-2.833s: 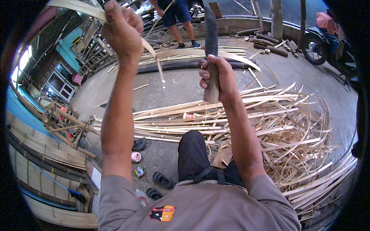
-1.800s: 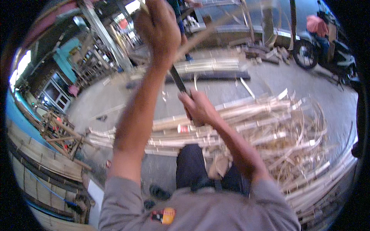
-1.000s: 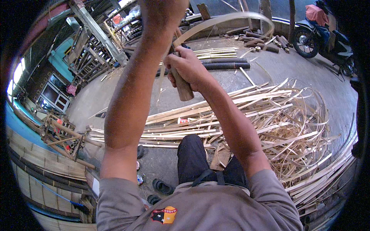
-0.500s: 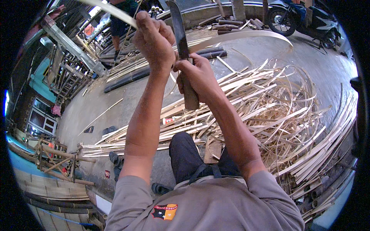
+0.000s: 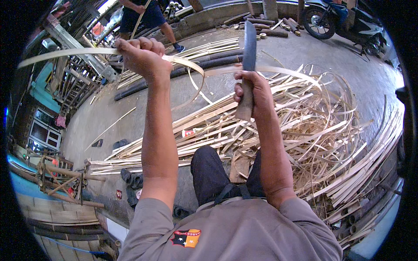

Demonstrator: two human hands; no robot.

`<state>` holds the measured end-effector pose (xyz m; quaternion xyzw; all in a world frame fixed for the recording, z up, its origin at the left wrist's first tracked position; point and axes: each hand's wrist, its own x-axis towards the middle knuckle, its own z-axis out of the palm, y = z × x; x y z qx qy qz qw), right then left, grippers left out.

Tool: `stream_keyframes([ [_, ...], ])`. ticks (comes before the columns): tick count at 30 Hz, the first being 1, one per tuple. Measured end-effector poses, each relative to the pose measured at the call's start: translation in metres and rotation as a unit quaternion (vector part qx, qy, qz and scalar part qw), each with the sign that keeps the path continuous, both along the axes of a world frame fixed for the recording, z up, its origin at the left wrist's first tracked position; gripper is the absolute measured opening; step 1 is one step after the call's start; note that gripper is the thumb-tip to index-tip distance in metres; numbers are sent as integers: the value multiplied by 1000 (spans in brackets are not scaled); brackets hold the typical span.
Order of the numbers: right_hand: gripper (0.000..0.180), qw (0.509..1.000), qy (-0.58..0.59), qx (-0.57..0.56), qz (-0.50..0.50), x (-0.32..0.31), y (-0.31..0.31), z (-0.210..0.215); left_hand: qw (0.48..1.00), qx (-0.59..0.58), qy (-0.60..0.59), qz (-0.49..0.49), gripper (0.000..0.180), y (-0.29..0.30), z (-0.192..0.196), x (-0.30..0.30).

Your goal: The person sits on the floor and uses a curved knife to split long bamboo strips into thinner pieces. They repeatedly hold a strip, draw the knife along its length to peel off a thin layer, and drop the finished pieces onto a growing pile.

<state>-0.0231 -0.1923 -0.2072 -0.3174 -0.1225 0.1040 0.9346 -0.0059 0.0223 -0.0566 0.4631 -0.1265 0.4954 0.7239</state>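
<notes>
My left hand (image 5: 146, 56), raised at the upper left, is closed round a pale, thin bamboo strip (image 5: 69, 52). One end of the strip bends away to the left; on the other side it curls in a loop towards my right hand. My right hand (image 5: 260, 89) grips the wooden handle of a machete (image 5: 249, 50), its broad dark blade pointing up. Another stretch of pale strip passes at the base of the blade and arches out to the right. Whether it is joined to the loop I cannot tell.
A big heap of bamboo strips and curled shavings (image 5: 313, 130) covers the floor before me and to the right. Dark bamboo poles (image 5: 183, 73) lie farther off. A person (image 5: 148, 19) in dark shorts stands at the far left, and a motorcycle (image 5: 344, 26) at the far right.
My hands have moved apart, the left to the left and the right with the machete to the right. A loop of strip now shows between them. The person behind has stepped further into view.
</notes>
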Motion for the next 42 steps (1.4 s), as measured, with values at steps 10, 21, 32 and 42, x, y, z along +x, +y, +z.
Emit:
stream_keyframes([
  [10,45,990,96,106,12,41,-35,-84,993,-110,24,35,55,75,17,-28],
  [21,23,914,-258,-292,116,-12,109,48,928,348,-97,91,56,-62,93,-96],
  [32,23,896,-288,-291,170,-68,80,196,824,533,-35,192,55,-62,117,-101],
  [42,27,941,-172,-258,137,-46,36,116,872,428,79,224,55,-71,49,-56],
])
